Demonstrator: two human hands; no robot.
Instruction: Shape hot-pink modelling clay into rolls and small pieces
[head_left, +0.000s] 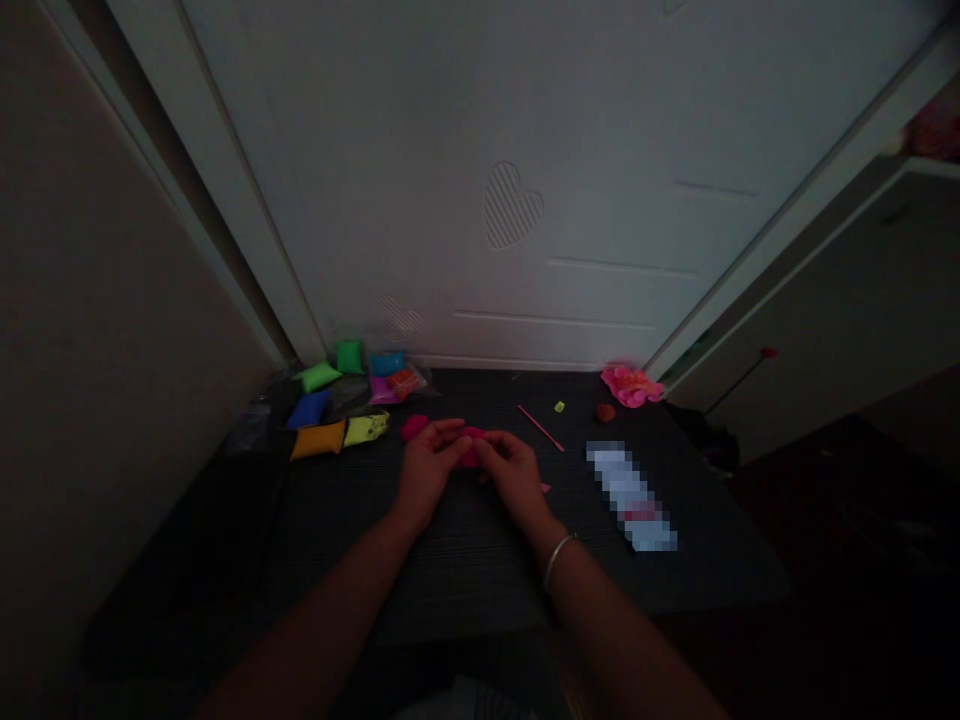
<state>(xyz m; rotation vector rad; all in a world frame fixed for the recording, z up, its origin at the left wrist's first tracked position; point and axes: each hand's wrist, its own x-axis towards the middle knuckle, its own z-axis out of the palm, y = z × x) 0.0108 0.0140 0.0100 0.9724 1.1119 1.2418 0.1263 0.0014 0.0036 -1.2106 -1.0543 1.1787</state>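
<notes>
Over the middle of the dark table, my left hand and my right hand meet around a piece of deep pink modelling clay. Thumbs and fingertips of both hands pinch it, and they cover part of its shape. Just left of my left fingers lies another pink clay lump. A thin pink stick rests beyond my right hand. Partly hidden beside that hand is a small pale pink piece. On my right wrist sits a silver bangle.
At the back left lie several soft packets of coloured clay, including an orange packet and a green packet. To the right are a small yellow piece, a reddish lump, a pink ruffled object and a blurred-out strip. A white panel rises behind.
</notes>
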